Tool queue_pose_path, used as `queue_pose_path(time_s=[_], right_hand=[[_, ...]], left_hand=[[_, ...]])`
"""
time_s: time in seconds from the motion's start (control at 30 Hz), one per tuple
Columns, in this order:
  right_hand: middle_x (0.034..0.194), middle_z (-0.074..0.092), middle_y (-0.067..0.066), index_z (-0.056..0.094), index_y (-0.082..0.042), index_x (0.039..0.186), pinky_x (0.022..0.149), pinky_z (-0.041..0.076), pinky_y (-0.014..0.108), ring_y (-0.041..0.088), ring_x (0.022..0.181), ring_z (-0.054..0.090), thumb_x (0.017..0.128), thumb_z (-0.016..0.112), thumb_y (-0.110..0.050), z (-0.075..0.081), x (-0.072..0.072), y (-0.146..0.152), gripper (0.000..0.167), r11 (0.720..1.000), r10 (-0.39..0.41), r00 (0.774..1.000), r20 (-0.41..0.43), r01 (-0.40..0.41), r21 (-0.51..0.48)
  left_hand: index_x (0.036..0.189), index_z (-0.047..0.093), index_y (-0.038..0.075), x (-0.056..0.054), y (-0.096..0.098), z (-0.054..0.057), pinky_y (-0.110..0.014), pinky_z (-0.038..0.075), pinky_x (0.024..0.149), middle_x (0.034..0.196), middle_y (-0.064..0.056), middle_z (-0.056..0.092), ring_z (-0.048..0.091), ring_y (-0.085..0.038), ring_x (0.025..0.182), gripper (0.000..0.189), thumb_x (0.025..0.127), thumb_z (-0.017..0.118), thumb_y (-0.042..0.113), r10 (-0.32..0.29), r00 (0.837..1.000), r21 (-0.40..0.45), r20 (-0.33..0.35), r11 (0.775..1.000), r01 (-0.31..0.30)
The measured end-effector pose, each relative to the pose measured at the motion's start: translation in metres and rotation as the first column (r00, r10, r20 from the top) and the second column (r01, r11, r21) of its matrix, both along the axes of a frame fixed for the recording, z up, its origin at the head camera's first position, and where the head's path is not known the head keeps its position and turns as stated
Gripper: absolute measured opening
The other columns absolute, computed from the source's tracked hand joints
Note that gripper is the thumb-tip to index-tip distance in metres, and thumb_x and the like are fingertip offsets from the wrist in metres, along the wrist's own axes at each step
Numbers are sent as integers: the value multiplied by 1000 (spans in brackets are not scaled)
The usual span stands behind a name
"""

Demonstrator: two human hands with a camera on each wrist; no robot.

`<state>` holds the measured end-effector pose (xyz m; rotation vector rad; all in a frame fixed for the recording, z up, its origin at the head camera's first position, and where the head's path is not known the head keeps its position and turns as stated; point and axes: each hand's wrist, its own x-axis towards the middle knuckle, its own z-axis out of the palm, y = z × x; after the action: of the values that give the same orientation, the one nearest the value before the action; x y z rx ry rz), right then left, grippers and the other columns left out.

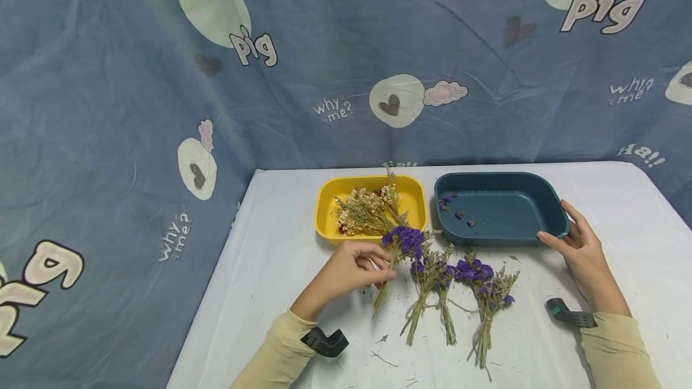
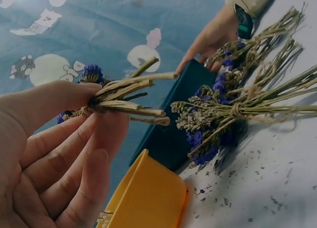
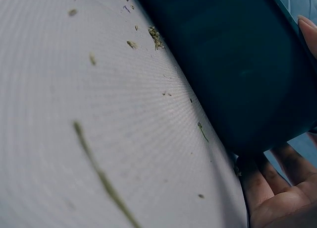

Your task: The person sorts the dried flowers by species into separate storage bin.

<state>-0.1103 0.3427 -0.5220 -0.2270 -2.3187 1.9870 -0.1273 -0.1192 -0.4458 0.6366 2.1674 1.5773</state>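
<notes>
My left hand (image 1: 358, 266) pinches the stems of a dried purple flower bunch (image 1: 406, 241) between thumb and fingers, near the front of the yellow tray. In the left wrist view the cut stem ends (image 2: 136, 96) point away from the fingertips. My right hand (image 1: 586, 260) holds the right end of the dark teal tray (image 1: 500, 237), thumb at its near rim and fingers round the corner. In the right wrist view, fingers (image 3: 257, 183) press at the tray's lower edge. A few purple petals (image 1: 459, 215) lie inside it.
The yellow tray (image 1: 324, 212) holds cream dried flowers (image 1: 364, 212). Twine-tied purple bunches (image 1: 427, 275) (image 1: 483, 299) lie on the white table (image 1: 259, 293) before the trays. Stem bits (image 1: 384, 359) are scattered nearby. A patterned blue cloth (image 1: 303, 65) hangs behind.
</notes>
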Motion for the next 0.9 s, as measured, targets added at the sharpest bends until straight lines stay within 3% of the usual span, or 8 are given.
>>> queue_pose_path(time_s=[0.5,0.73,0.9], right_hand=[[175,15,3,12,-39,166,114,31,3,3,146,35,100,68,-12,1,1,1,90,1000,4,1000,-9,-4,1],[172,22,4,14,-38,166,98,40,0,-2,131,43,100,69,-12,1,0,1,90,1000,-1,1000,-16,1,-1],[172,24,5,15,-37,166,92,42,-1,-6,124,45,99,70,-13,1,-2,0,91,1000,-13,1000,-16,13,19]], left_hand=[[105,79,13,-32,37,3,-28,62,64,92,-1,79,72,-10,72,24,87,85,27,32,992,-112,-121,993,-45],[108,79,14,-49,60,3,-23,61,64,91,1,79,69,-5,68,25,88,84,29,32,975,-164,-218,984,-69],[108,79,17,-60,74,4,-22,59,64,89,5,76,66,-6,68,24,89,83,31,22,967,-192,-252,979,-72]])
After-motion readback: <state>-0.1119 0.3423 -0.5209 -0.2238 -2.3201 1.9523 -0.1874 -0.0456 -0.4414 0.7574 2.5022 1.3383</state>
